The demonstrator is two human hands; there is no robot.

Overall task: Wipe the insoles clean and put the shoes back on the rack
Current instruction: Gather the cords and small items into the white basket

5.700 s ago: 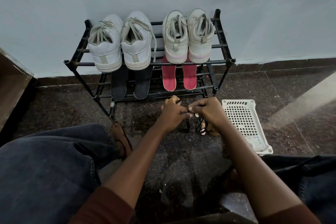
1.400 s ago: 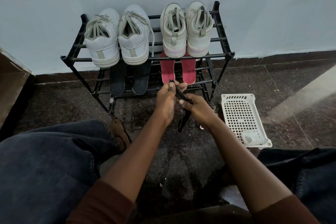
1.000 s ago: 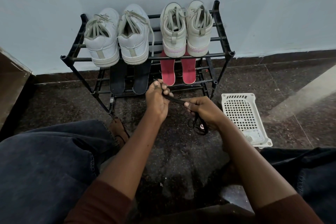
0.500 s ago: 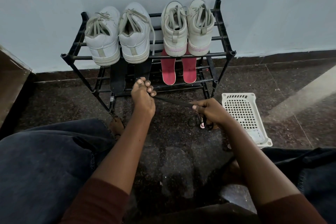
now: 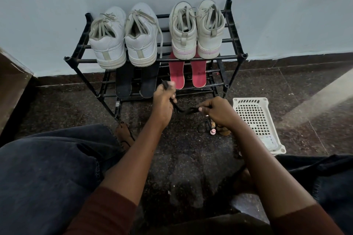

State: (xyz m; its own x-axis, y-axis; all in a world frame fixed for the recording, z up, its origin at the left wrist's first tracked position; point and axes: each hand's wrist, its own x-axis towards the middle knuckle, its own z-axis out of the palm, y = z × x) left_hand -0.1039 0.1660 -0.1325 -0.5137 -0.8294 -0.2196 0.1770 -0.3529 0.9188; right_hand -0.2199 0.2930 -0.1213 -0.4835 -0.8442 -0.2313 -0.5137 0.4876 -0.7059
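Note:
A black rack (image 5: 236,56) stands against the wall. On its top shelf sit a white pair of sneakers (image 5: 124,38) at the left and a cream pair (image 5: 196,30) at the right. Two black insoles (image 5: 133,80) and two red insoles (image 5: 188,72) lie on the lower shelf. In front of the rack, my left hand (image 5: 163,101) grips one end of a thin black strap (image 5: 184,110), and my right hand (image 5: 219,111) pinches the other end. The strap sags between them.
A white perforated basket (image 5: 248,101) lies on the dark stone floor at the right, with a small white item inside. A dark tangle with a pink piece (image 5: 212,130) lies under my right hand. My knees in dark jeans flank the view. A brown board stands far left.
My left hand moved right and down, back toward my right hand, so the strap that was stretched taut now hangs slack. My right hand stayed near the basket.

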